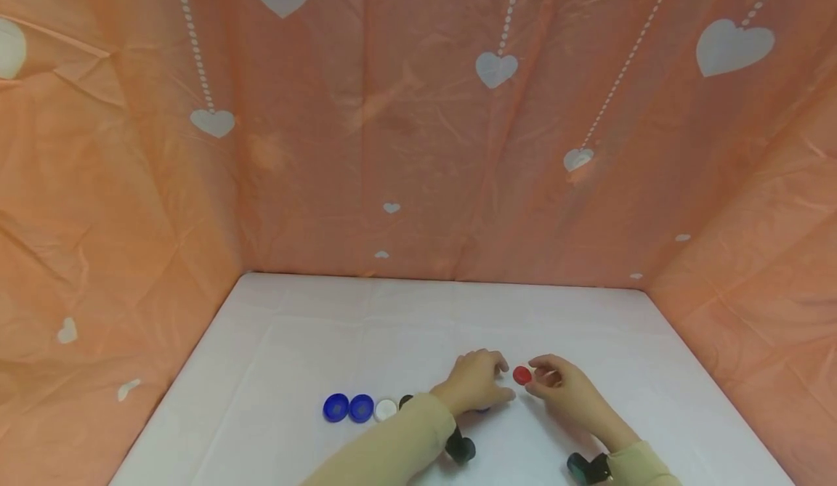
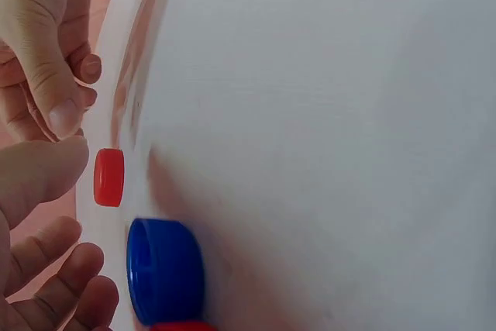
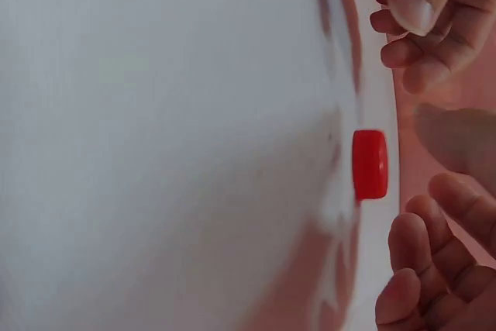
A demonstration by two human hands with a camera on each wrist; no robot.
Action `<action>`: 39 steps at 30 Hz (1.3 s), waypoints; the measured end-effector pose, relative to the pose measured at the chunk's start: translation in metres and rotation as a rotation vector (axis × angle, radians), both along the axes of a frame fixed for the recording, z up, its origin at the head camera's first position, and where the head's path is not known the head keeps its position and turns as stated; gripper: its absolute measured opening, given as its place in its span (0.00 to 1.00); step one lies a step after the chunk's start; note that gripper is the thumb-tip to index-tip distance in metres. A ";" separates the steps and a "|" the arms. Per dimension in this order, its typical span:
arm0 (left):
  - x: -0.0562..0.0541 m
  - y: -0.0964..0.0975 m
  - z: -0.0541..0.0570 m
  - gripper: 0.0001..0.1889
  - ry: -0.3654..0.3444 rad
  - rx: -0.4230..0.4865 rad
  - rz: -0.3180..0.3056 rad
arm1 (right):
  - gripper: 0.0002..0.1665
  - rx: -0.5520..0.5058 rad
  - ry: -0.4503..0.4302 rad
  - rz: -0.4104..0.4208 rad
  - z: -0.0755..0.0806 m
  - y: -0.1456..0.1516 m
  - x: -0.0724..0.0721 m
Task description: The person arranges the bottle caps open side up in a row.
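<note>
A small red cap (image 1: 522,375) sits on the white table between the two hands, also seen in the left wrist view as a red cap (image 2: 108,177) and in the right wrist view (image 3: 370,164). To its left, the left hand (image 1: 476,383) has thumb and fingers spread apart, with nothing between them. On the other side the right hand (image 1: 564,390) curves loosely, fingertips close to the cap's edge; the right wrist view shows a gap between them. A blue cap (image 2: 167,273) stands below the left hand, mostly hidden by it in the head view.
Left of the left arm, two blue caps (image 1: 349,408), a white cap (image 1: 386,410) and a partly covered black cap (image 1: 405,400) form a row. A red edge (image 2: 182,326) shows beside the blue cap. Orange cloth with hearts (image 1: 392,144) encloses the table's back and sides.
</note>
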State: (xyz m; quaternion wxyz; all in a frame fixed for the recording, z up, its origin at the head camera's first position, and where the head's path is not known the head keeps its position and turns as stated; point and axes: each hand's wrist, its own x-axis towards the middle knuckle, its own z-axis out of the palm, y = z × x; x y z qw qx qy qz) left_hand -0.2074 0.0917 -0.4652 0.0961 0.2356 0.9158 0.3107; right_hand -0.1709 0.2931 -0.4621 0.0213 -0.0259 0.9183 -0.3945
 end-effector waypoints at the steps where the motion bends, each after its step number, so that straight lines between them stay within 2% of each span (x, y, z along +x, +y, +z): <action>1: 0.000 0.001 0.001 0.19 -0.009 0.003 0.006 | 0.25 -0.002 -0.003 -0.004 -0.001 0.001 0.000; 5: 0.000 0.005 0.002 0.19 -0.059 0.026 0.036 | 0.26 0.013 -0.010 -0.015 -0.008 0.005 -0.003; 10: -0.002 0.009 -0.001 0.19 -0.103 0.039 0.077 | 0.26 0.068 -0.043 -0.032 -0.014 0.004 -0.004; 19: -0.005 0.015 -0.005 0.18 -0.054 -0.028 0.073 | 0.18 0.064 -0.083 -0.046 -0.015 -0.003 -0.006; 26: -0.004 0.016 -0.005 0.12 0.015 -0.081 0.053 | 0.14 0.078 -0.063 -0.030 -0.014 -0.008 -0.005; 34: -0.002 0.017 -0.006 0.11 0.029 -0.089 0.072 | 0.12 0.049 -0.064 0.002 -0.016 -0.014 -0.005; 39: -0.002 0.013 -0.005 0.10 0.033 -0.028 0.065 | 0.15 0.031 -0.052 0.027 -0.017 -0.014 -0.006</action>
